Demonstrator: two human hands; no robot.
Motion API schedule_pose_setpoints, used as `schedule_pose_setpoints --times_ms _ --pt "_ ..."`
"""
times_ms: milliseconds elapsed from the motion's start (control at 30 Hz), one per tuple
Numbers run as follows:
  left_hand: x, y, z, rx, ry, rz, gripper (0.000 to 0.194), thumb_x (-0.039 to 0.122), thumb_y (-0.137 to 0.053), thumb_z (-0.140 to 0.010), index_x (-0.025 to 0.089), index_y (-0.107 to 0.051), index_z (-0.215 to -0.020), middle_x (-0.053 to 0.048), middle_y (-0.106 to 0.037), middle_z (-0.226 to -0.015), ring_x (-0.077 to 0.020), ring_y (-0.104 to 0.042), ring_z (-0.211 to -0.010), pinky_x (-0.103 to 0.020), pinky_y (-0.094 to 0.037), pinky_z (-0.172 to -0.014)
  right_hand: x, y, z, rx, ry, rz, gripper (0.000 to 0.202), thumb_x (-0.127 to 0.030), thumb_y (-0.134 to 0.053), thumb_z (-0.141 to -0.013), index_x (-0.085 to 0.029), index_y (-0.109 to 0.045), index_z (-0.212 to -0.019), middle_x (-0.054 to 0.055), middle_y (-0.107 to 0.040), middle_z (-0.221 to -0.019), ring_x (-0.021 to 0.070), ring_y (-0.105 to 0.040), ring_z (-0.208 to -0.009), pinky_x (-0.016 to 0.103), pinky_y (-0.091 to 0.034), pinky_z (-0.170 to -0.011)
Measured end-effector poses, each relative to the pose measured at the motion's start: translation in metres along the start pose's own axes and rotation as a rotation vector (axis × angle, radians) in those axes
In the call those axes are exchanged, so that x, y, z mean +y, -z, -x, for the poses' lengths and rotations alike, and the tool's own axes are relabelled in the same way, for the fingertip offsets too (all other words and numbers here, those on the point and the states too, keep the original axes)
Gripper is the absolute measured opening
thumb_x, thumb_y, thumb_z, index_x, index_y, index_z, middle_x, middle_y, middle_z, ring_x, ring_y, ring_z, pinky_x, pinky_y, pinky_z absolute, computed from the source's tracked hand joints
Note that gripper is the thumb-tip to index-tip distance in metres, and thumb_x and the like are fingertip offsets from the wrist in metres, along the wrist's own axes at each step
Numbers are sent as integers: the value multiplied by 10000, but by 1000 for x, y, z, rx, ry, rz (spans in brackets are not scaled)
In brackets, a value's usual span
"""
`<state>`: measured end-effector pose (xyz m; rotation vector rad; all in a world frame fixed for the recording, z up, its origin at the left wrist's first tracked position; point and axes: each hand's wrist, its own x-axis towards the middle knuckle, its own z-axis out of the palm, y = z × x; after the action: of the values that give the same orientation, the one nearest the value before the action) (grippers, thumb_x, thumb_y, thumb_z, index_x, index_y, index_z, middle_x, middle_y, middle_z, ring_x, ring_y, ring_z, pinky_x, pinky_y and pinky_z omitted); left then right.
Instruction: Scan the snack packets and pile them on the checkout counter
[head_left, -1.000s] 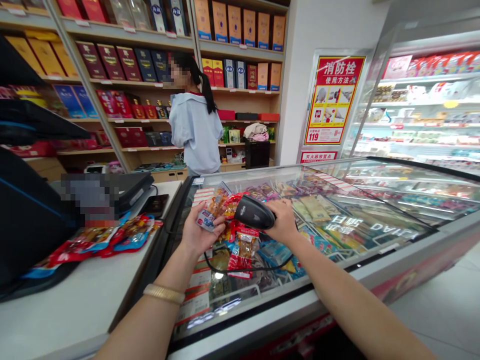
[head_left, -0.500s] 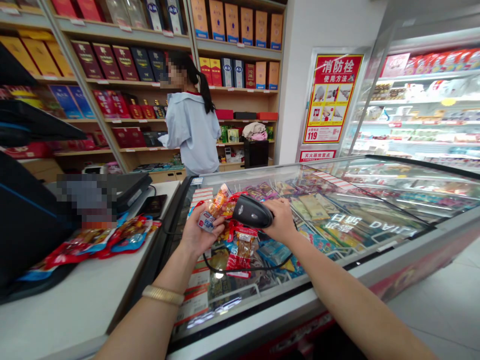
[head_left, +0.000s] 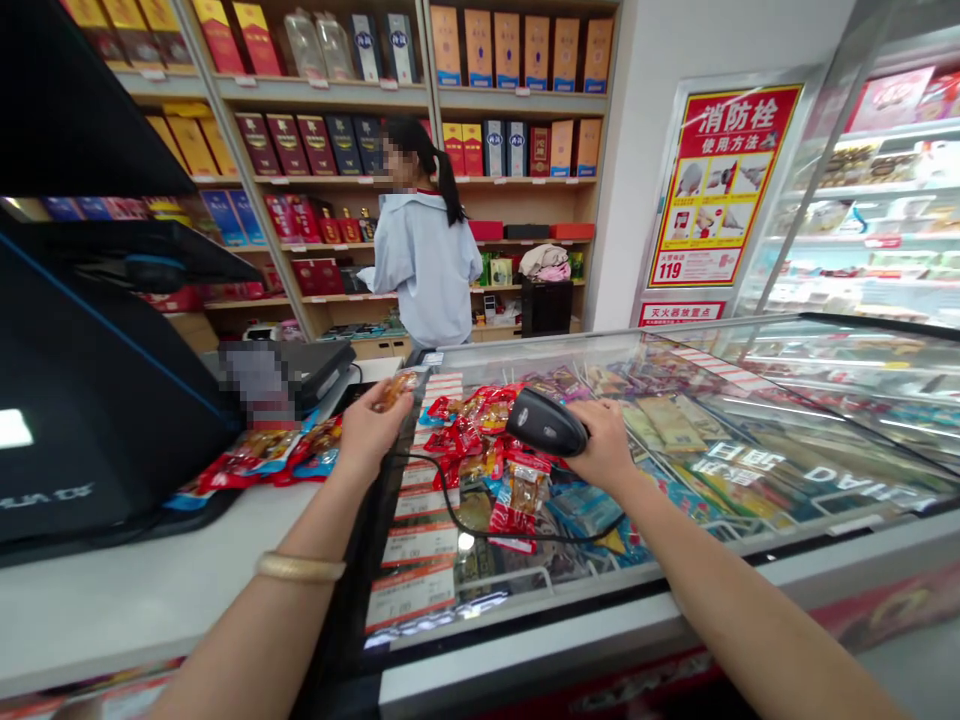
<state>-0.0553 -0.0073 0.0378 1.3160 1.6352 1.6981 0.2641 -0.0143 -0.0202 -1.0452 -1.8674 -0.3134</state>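
My left hand (head_left: 365,430) grips a small snack packet (head_left: 394,388) and holds it over the gap between the white counter (head_left: 135,590) and the glass-topped freezer (head_left: 750,460). My right hand (head_left: 606,445) is closed on a black barcode scanner (head_left: 545,423), whose cable (head_left: 450,500) loops down over the glass. Under the scanner, a pile of red snack packets (head_left: 480,440) lies on the freezer lid. More red and blue packets (head_left: 262,455) lie on the counter to the left of my left hand.
A black till screen (head_left: 82,400) fills the left side, with a card terminal (head_left: 315,370) behind it. A person in a light blue top (head_left: 424,265) stands at shelves of boxed goods (head_left: 510,50). A red poster (head_left: 720,190) and a chilled display (head_left: 877,190) stand at right.
My left hand has carried the snack packet leftwards, away from the scanner and towards the counter. The scanner in my right hand stays over the pile. My view has turned left.
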Motion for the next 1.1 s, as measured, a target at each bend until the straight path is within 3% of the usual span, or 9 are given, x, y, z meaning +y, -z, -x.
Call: schedule_pose_setpoints --times_ms 100,233,333,433,600,700,900,1000,1100 --pt "-9 51 -22 174 -112 -579 489 381 -749 -700 154 -713 -1132 -154 -722 -1084 -354 -667 -1058 -460 -520 -905 -1 1 0 13 5 -5 231 -387 -708 -727 -228 -718 -893 58 -745 -829 242 -627 -799 383 -339 -837" --pt "-28 109 -48 208 -74 -897 477 493 -708 -738 176 -692 -1094 -173 -724 -1048 -454 -641 -1115 -576 -494 -915 -1 2 0 8 11 -2 236 -365 -688 -727 -223 -716 -914 53 -735 -830 238 -620 -794 385 -329 -845" --pt "-43 131 -59 217 11 -969 414 591 -702 -700 244 -699 -925 -161 -707 -876 -487 -623 -1113 -668 -466 -890 0 2 0 0 11 7 241 -370 -683 -736 -226 -712 -926 52 -732 -831 237 -613 -795 383 -323 -849" --pt "-51 134 -58 229 7 -979 391 636 -645 -715 267 -695 -832 -182 -711 -938 -509 -563 -1206 -760 -397 -925 0 1 1 -16 12 24 254 -390 -687 -746 -225 -710 -938 50 -729 -847 236 -612 -814 379 -321 -860" --pt "-39 112 -38 392 -155 -928 420 513 -514 -864 206 -713 -1071 -186 -617 -1371 -504 -436 -1374 -746 -334 -1046 2 -1 0 13 -6 17 229 -373 -675 -738 -225 -711 -908 55 -742 -839 235 -617 -813 375 -330 -847" --pt "-25 85 -27 350 -291 -798 465 444 -524 -885 144 -677 -1206 -209 -600 -1373 -467 -471 -1354 -693 -376 -1070 2 -2 0 28 -16 6 224 -376 -675 -745 -224 -714 -906 53 -742 -817 233 -620 -802 378 -330 -839" --pt "-19 7 -4 -124 -441 -558 518 497 -574 -818 149 -708 -1178 -153 -704 -1203 -300 -662 -1132 -445 -514 -1038 2 -2 0 18 -11 17 226 -372 -691 -736 -224 -713 -906 50 -754 -831 230 -635 -804 382 -320 -840" --pt "-25 -27 14 -378 -558 -530 529 493 -593 -827 160 -701 -1223 -138 -710 -1268 -288 -657 -1194 -420 -494 -1080 3 -3 0 34 -6 8 222 -350 -692 -728 -224 -719 -909 54 -770 -861 232 -650 -815 382 -321 -841" --pt "-32 -48 26 -506 -641 -603 570 425 -616 -826 148 -651 -1323 -155 -667 -1377 -310 -595 -1315 -465 -435 -1151 4 -5 0 51 -2 -1 219 -340 -685 -722 -222 -721 -903 63 -778 -888 237 -659 -820 382 -320 -833"
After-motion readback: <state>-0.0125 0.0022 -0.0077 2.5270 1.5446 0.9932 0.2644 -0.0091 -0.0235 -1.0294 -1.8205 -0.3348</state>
